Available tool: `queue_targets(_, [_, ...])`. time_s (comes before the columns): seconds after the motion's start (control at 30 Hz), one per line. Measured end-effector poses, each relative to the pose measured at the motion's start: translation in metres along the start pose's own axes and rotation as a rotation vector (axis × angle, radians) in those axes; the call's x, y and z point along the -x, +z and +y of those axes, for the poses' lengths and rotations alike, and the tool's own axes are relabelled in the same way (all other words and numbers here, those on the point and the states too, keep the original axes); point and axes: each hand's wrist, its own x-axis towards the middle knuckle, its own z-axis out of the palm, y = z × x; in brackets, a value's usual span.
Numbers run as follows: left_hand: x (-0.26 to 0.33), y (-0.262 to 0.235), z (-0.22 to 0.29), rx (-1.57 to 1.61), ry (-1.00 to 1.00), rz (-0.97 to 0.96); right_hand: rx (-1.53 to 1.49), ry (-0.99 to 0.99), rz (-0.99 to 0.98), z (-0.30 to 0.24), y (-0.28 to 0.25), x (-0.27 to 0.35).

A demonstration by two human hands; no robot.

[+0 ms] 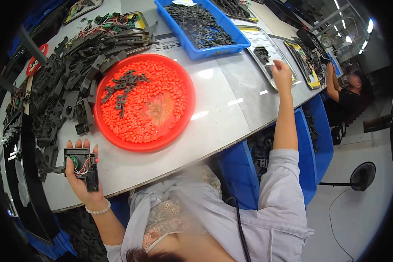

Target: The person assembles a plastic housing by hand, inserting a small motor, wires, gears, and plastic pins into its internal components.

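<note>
My left hand (81, 174) holds a black plastic assembly (84, 166) with a green part and red and white wires, just above the table's near edge. My right hand (281, 74) is stretched far to the right over a metal tray (260, 39) that holds small black parts (262, 54); the fingers are curled down on the tray, and what they grip is hidden. Between the hands sits a round red bowl (118, 139) full of small orange-red rings (155, 96), with a few black pieces (122, 89) lying on top.
A large heap of black plastic parts with wires (65, 74) fills the left of the table. A blue bin of black parts (201, 26) stands at the back. More trays (308, 61) lie at the far right, where another person (349, 94) works. Blue bins (310, 148) sit below the table; a fan (362, 174) stands on the floor.
</note>
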Motion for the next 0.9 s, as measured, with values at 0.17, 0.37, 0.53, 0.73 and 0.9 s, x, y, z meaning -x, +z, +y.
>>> queue_targets(0.17, [0.004,0.005,-0.001,0.029,-0.024,0.007,0.174,0.231,-0.236,0.047,0.011,-0.032])
queue_targets(0.37, [0.012,0.0,0.003,0.077,-0.034,-0.089,0.26,0.086,-0.24,0.063,0.037,-0.033])
queue_targets(0.53, [0.005,0.014,-0.003,0.094,-0.101,-0.138,-0.403,-0.057,-0.097,-0.021,-0.01,-0.001])
queue_targets(0.73, [0.01,0.025,-0.008,0.134,-0.104,-0.094,-0.211,-0.434,-0.556,-0.17,-0.024,0.124])
queue_targets(0.9, [0.009,0.011,-0.004,0.043,-0.099,-0.103,-0.237,-0.45,-0.574,-0.177,-0.011,0.142])
